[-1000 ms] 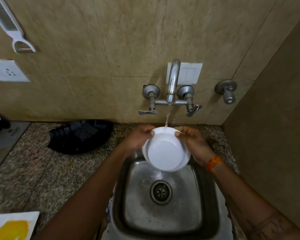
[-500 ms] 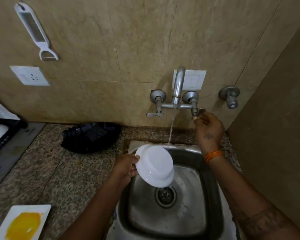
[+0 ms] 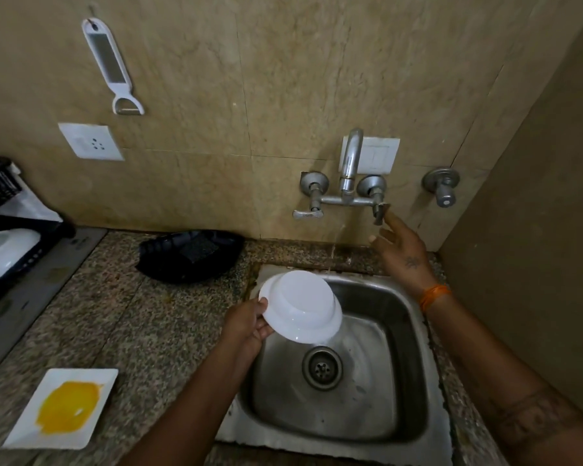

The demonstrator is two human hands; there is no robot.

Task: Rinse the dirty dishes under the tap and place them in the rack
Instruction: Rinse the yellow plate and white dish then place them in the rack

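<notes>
Left hand: the left hand (image 3: 248, 326) grips the white bowl (image 3: 302, 306) by its rim, thumb on the outer side, fingers curled under the edge.
Bowl: it is tilted, with its underside to the camera, over the left back part of the steel sink (image 3: 414, 331) (above the drain, not touching the basin).
Right hand: the right hand (image 3: 403, 250) is raised to the right tap handle (image 3: 381, 213); the fingers are straight and one fingertip touches the handle, nothing is held.
Tap: from the tap (image 3: 349, 166) only a thin broken trickle of water (image 3: 337, 243) falls, behind the bowl.
Hands: well apart.
Rack: the black rack (image 3: 21, 237) stands at the far left and holds one white dish (image 3: 4, 252).
Counter: a white square plate (image 3: 63, 408) with a yellow smear lies on the granite counter (image 3: 142, 324); a black tray (image 3: 191, 258) lies by the wall.
</notes>
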